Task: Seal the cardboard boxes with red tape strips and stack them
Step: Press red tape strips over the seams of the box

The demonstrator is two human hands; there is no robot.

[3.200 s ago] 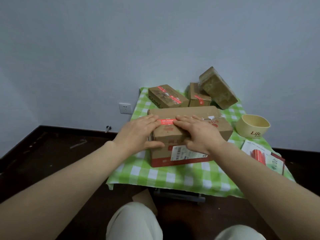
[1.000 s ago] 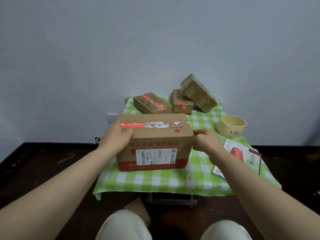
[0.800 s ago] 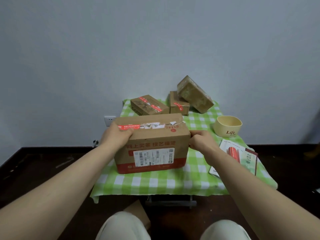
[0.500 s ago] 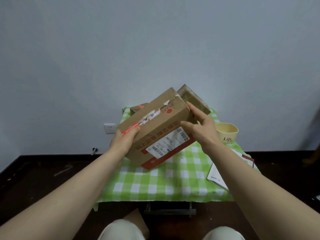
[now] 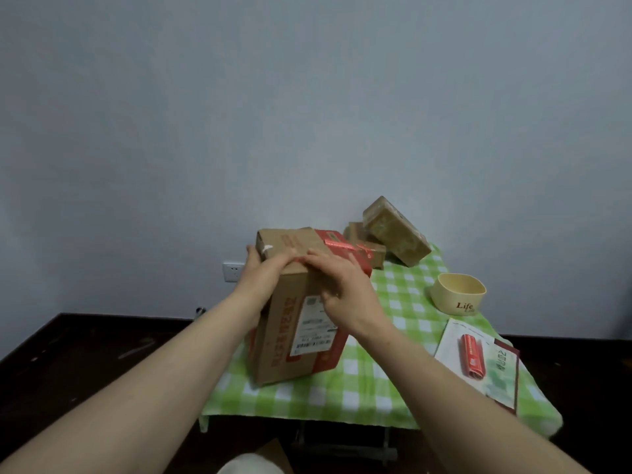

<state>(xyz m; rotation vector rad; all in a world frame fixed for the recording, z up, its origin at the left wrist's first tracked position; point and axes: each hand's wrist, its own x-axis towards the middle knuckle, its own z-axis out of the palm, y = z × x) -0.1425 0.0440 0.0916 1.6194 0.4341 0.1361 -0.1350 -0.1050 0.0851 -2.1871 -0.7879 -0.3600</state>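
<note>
A large cardboard box (image 5: 294, 340) stands on end at the front left of the green checked table (image 5: 393, 388), its shipping label facing me. Red tape (image 5: 337, 243) runs across its upper end. My left hand (image 5: 265, 280) grips the box's upper left corner, thumb round the side edge. My right hand (image 5: 340, 287) lies flat on the upper front face, its fingers spread up to the top edge. Behind stand a small taped box (image 5: 371, 251) and a brown wrapped box (image 5: 396, 232) leaning on it.
A cream bowl (image 5: 458, 295) marked "Life" sits at the right. A white sheet (image 5: 455, 340) carrying red tape strips (image 5: 473, 359) lies on a booklet (image 5: 506, 371) near the right front edge. A wall socket (image 5: 233, 271) shows at the left, dark floor below.
The large box was lifted off the table, tipped up and turned, and now stands on end. My right hand shifted from its right end onto the front face.
</note>
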